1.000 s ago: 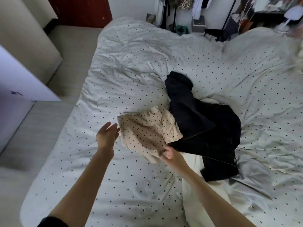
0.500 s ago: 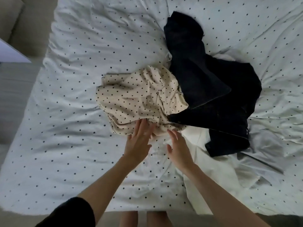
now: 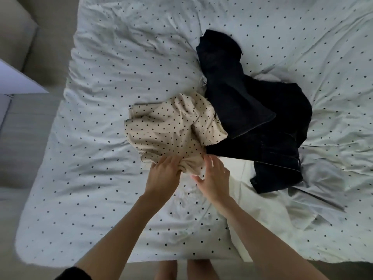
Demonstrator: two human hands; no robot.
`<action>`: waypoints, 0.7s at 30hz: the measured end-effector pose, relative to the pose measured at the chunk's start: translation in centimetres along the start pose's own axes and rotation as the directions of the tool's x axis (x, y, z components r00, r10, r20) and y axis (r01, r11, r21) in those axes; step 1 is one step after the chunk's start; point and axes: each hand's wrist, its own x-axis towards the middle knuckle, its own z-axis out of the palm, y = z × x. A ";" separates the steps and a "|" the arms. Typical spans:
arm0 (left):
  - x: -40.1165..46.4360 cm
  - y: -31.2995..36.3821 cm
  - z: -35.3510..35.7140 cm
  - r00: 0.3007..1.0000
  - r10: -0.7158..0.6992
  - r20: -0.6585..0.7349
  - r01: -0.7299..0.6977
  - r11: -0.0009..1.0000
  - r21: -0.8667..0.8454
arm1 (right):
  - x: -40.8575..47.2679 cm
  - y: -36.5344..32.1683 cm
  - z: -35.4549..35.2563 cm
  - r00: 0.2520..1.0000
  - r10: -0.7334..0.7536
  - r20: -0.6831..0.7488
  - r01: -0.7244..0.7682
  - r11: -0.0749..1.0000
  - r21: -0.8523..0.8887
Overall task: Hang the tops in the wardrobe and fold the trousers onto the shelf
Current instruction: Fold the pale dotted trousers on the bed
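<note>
a crumpled cream polka-dot top [image 3: 169, 130] lies near the middle of the bed [image 3: 105, 81], on a white duvet cover [image 3: 121, 57] printed with small dark dots. its right edge touches, and partly tucks under, a heap of dark navy trousers [image 3: 252, 122] that spreads away toward the right and the far side of the bed. a plain cream garment [image 3: 238, 178] lies flat beneath the near edge of the dark heap and runs down toward the foot of the bed.

the left hand [image 3: 163, 174] is on the near hem of the polka-dot top, its fingers curled into the bunched fabric and gripping it. the right hand [image 3: 214, 176] sits just beside it, on the same bunched hem where it meets the plain cream cloth; its fingers are spread and only gently bent, thumb out to the left, touching the fabric rather than clasping it. the two hands are close together, with a small knot of gathered cloth between them.

both forearms reach in from the bottom of the view, bare, with a dark sleeve [image 3: 74, 273] showing at the left upper arm. the person's bare feet [image 3: 185, 269] stand at the edge of the bed. at the left side there is pale flooring [image 3: 26, 138] and the corner of a white panel [image 3: 18, 81].
</note>
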 end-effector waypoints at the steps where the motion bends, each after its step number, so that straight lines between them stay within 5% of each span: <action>1: 0.2 0.2 -0.7 0.999 0.037 -0.004 -0.037 0.999 0.012 | 0.1 0.0 0.0 1.000 -0.005 -0.019 0.005 1.000 -0.008; 8: 0.8 3.3 -10.4 0.954 0.175 -0.245 -0.154 0.983 0.103 | 0.3 -1.9 -7.6 0.943 -0.135 -0.304 0.168 0.982 0.083; 14: 1.0 5.5 -17.2 0.914 0.226 -0.337 -0.193 0.973 0.130 | -2.2 -6.4 -12.1 0.920 -0.314 -0.236 0.376 0.879 0.295; 21: 0.1 8.3 -19.8 0.779 0.489 -0.393 -0.425 0.872 0.244 | -1.5 -10.1 -16.1 0.817 -0.189 -0.545 0.365 0.901 0.235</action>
